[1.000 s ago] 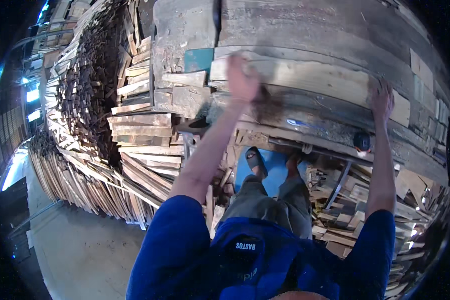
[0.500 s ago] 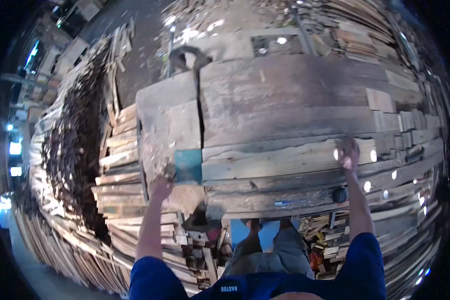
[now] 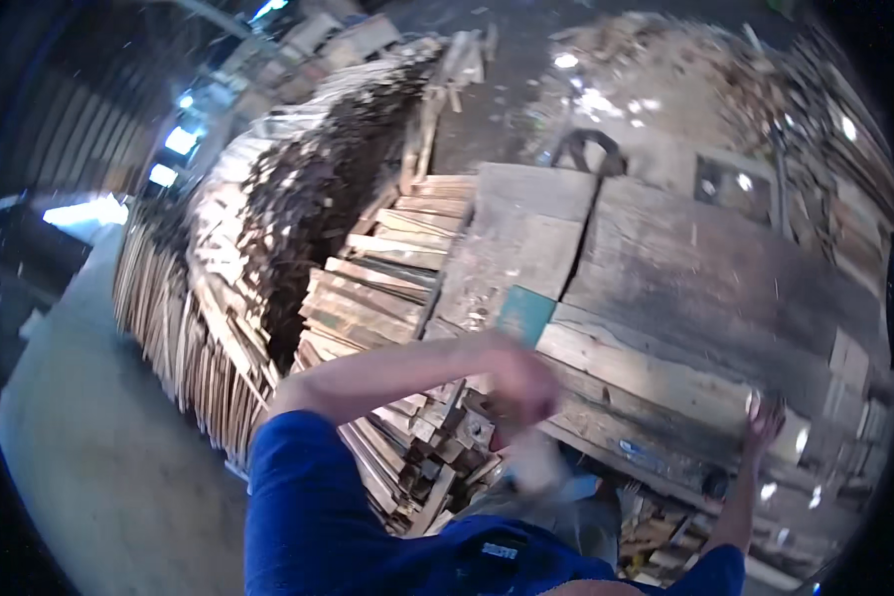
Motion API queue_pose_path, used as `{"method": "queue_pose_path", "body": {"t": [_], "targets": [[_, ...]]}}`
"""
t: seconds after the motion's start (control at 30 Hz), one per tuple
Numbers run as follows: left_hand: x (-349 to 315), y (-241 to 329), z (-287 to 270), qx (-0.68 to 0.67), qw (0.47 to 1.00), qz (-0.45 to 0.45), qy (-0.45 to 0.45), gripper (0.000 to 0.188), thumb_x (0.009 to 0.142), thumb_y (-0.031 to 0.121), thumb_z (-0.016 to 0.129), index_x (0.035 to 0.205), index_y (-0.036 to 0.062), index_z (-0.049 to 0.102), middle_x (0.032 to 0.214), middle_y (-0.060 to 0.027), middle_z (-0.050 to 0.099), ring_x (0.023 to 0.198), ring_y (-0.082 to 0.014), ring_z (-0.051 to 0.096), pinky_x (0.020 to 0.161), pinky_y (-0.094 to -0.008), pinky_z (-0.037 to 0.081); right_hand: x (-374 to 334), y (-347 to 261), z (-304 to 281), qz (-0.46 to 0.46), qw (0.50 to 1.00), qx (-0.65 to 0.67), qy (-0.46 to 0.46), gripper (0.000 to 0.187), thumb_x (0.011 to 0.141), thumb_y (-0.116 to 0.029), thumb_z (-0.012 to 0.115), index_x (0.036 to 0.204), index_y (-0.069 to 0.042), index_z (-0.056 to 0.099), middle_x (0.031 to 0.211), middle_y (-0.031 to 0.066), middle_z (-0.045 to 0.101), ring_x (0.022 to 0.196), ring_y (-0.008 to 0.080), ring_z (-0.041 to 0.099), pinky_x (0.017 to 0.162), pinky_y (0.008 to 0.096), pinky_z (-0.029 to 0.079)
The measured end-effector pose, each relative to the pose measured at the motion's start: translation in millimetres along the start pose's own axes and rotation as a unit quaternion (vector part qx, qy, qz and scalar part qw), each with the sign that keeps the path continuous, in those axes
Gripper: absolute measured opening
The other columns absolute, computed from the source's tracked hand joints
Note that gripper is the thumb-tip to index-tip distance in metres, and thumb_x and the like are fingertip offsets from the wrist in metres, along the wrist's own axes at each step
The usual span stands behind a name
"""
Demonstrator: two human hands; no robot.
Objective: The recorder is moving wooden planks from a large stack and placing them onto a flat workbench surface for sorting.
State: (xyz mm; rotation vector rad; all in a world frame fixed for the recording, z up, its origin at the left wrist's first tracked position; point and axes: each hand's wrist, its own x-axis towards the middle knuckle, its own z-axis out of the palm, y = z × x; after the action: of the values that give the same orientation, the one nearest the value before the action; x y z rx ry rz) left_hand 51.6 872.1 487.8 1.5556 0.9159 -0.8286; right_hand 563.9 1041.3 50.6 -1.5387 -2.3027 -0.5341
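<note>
A long pale plank [image 3: 656,368] lies across the worn wooden bench [image 3: 705,248]. Its right end is under my right hand [image 3: 765,422], which rests there with the fingers stretched over the wood. My left hand [image 3: 528,387] is raised in front of my body, near the bench's front edge, with the arm bent across. Motion smears its fingers. A pale blurred shape [image 3: 538,459] shows just below it; whether the hand holds it is unclear. Beyond the left hand, a flat teal square [image 3: 526,315] lies against the plank's left end.
A small black round object [image 3: 713,484] and a blue slim item [image 3: 642,455] lie near the bench's front edge. Stacked boards [image 3: 368,303] and a heap of wood pieces [image 3: 303,189] stand at the left. Offcuts [image 3: 447,452] are piled below the bench. A dark ring-shaped object [image 3: 591,154] sits at the far edge.
The view has swung left. My left hand has left the bench's left part and come in toward my body, elbow bent outward. My right hand stays at the plank's right end.
</note>
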Motion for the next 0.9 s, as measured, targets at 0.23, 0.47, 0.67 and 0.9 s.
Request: {"method": "queue_pose_path", "body": {"t": [0.23, 0.47, 0.67, 0.9], "targets": [[-107.4, 114.5, -108.2, -0.104, 0.315, 0.263, 0.906, 0.021, 0.093, 0.018, 0.066, 0.106, 0.0026, 0.063, 0.095, -0.0128, 0.066, 0.086, -0.0262, 0.065, 0.078, -0.0381, 0.052, 39.6, 7.9, -40.7, 0.003, 0.961, 0.095, -0.258, 0.074, 0.083, -0.065, 0.066, 0.131, -0.008, 0.063, 0.132, 0.0241, 0.060, 0.119, 0.0438, 0.057, 0.102, 0.0531, 0.043], [-17.9, 92.9, 12.8, -0.086, 0.667, 0.129, 0.729, 0.020, 0.094, 0.023, 0.066, 0.097, 0.0039, 0.064, 0.090, -0.0125, 0.065, 0.085, -0.0288, 0.065, 0.074, -0.0388, 0.052, 136.0, 51.9, -85.3, 0.003, 0.761, 0.240, -0.603, 0.117, 0.060, -0.076, 0.076, 0.143, 0.002, 0.048, 0.145, 0.0273, 0.049, 0.141, 0.0391, 0.040, 0.118, 0.0493, 0.029], [100.0, 16.8, 155.1, -0.307, 0.651, -0.043, 0.693, 0.030, 0.094, 0.032, 0.065, 0.105, 0.0043, 0.067, 0.101, -0.0163, 0.069, 0.090, -0.0314, 0.069, 0.079, -0.0408, 0.054, 123.7, 30.2, -120.7, -0.007, 0.785, 0.213, -0.582, 0.100, 0.063, -0.068, 0.079, 0.133, 0.001, 0.059, 0.139, 0.0260, 0.056, 0.130, 0.0397, 0.053, 0.110, 0.0498, 0.040], [127.1, -10.3, 213.9, -0.304, 0.620, -0.174, 0.702, 0.031, 0.094, 0.033, 0.061, 0.105, 0.0046, 0.068, 0.101, -0.0183, 0.069, 0.092, -0.0362, 0.068, 0.081, -0.0432, 0.054, 88.7, 55.0, -153.3, 0.039, 0.856, 0.203, -0.475, 0.099, 0.061, -0.063, 0.084, 0.135, -0.002, 0.057, 0.138, 0.0243, 0.056, 0.136, 0.0404, 0.045, 0.109, 0.0551, 0.036]]}}
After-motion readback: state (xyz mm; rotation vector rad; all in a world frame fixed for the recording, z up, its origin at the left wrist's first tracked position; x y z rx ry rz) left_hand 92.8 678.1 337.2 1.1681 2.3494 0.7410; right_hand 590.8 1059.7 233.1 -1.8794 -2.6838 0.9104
